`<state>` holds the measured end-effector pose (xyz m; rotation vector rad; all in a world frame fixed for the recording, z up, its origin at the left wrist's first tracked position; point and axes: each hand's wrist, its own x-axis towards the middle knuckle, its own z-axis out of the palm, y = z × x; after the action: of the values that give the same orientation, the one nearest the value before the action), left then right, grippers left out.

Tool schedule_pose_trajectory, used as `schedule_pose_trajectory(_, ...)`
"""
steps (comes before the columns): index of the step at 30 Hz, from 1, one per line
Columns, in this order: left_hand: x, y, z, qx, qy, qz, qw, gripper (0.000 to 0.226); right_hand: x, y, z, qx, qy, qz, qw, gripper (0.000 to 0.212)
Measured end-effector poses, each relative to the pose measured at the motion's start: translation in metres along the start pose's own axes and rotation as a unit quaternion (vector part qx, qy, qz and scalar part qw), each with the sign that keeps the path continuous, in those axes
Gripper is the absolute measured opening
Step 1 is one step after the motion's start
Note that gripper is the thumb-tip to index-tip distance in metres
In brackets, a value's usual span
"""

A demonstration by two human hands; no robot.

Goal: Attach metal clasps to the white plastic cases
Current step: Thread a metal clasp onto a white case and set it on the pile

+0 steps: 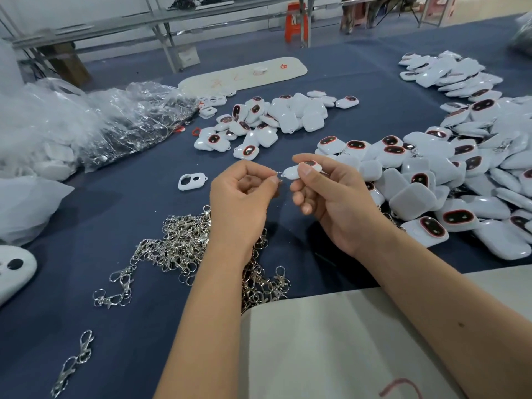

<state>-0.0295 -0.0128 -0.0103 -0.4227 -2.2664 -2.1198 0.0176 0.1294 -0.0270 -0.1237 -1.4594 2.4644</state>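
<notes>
— What covers the tabletop (109,214)?

— A dark blue cloth. White plastic cases (449,180) lie heaped along the right side, a smaller heap (267,119) sits further back, and a tangle of metal clasps (184,243) lies near the front, under the left forearm.

— And the hands?

— The right hand (331,194) has its grip clamped on one case (296,170), thumb on top. The left hand (244,191) pinches a clasp (278,177) right at the case's end, above the cloth.

— The room?

— Crumpled clear plastic bags (115,119) at left, a pale board (244,73) beyond, grey benches (161,21) and an orange stool (295,23) behind.
</notes>
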Motion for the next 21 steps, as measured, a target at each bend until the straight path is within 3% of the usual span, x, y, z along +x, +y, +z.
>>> schedule_pose_trajectory(5,0.003,-0.006,-0.005,0.179,-0.07,0.098,0.976,0.023,0.0,0.002,0.002,-0.043,0.033,-0.002,0.999,0.02)
schedule_pose_trajectory(12,0.002,-0.009,-0.006,0.245,-0.096,0.123,0.957,0.022,-0.002,0.006,0.006,-0.142,0.041,-0.036,0.988,0.014)
schedule_pose_trajectory(15,0.001,-0.007,-0.002,0.216,-0.074,0.101,0.968,0.02,-0.002,0.006,0.006,-0.16,0.049,-0.056,0.984,0.015)
schedule_pose_trajectory(18,0.0,-0.005,0.006,0.14,-0.028,0.013,0.99,0.017,-0.002,0.006,0.007,-0.121,0.053,-0.068,0.989,0.02)
schedule_pose_trajectory(21,-0.002,-0.003,0.008,-0.006,-0.012,-0.082,0.997,0.012,-0.002,0.005,0.007,-0.075,0.03,-0.063,0.995,0.024)
